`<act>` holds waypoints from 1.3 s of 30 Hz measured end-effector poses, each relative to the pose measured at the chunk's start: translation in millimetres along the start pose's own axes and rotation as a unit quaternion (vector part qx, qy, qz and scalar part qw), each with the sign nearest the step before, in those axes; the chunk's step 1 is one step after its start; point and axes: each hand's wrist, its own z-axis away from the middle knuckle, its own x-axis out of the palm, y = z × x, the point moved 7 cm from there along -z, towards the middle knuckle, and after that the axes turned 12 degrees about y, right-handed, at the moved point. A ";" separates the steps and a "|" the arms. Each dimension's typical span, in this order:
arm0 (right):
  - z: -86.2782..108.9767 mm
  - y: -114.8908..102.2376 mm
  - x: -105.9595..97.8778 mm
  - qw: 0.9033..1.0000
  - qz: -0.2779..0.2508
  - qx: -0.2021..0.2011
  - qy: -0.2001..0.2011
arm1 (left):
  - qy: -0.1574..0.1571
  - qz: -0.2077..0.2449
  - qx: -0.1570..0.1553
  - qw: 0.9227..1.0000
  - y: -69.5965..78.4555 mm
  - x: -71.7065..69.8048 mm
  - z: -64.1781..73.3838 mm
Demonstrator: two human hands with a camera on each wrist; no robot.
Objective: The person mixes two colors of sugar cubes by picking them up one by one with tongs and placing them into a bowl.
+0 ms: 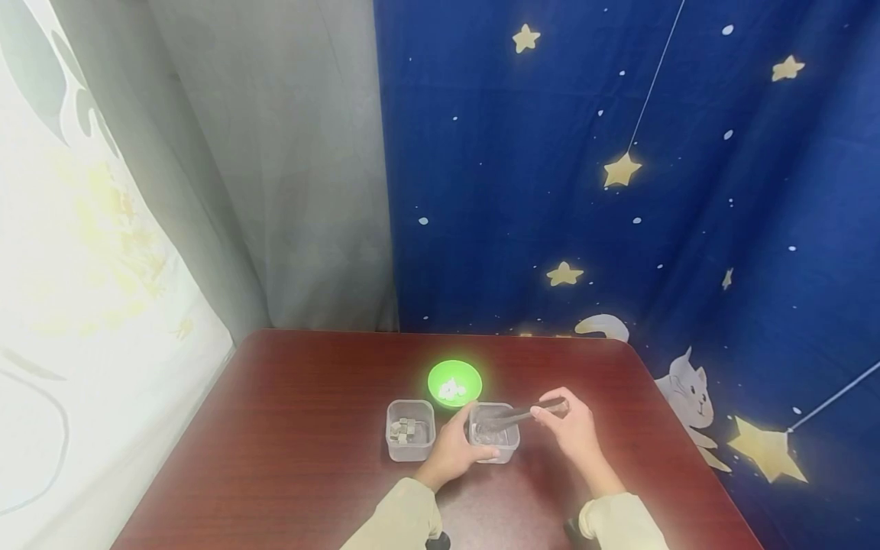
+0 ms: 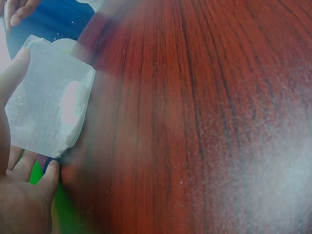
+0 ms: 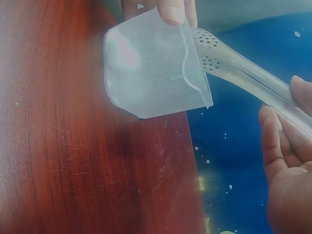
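A clear square plastic container (image 1: pixel 505 455) stands on the table, gripped by my left hand (image 1: pixel 450 452) between thumb and fingers. In the left wrist view its cloudy wall (image 2: pixel 41 97) shows beside the thumb. My right hand (image 1: pixel 576 429) holds the handle of a metal slotted spoon (image 1: pixel 522 415). That spoon's perforated part (image 3: pixel 207 46) reaches in over the container's rim in the right wrist view; its tip is hidden behind the wall. Something clear and shiny appears inside the container, too indistinct to tell.
Left of my left hand stands a second clear container (image 1: pixel 411 452) with several greyish cubes. A bright green bowl (image 1: pixel 454 367) with white pieces sits just behind the containers. The reddish-brown table (image 1: pixel 296 443) ends at curtains (image 1: pixel 481 191) behind.
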 end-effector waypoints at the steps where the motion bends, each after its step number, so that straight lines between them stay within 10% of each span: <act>1: -0.2 -0.6 -0.8 1.000 -0.002 -0.002 0.003 | 0.000 -0.001 -0.002 1.000 -0.1 -0.2 0.0; 22: -1.0 -55.9 -17.2 0.998 -0.040 0.009 0.045 | 0.002 0.001 -0.017 1.000 -2.5 0.0 -0.1; 39: -17.5 -30.5 -5.0 0.988 -0.112 0.018 0.109 | 0.001 -0.006 -0.014 1.000 -1.8 -0.1 0.3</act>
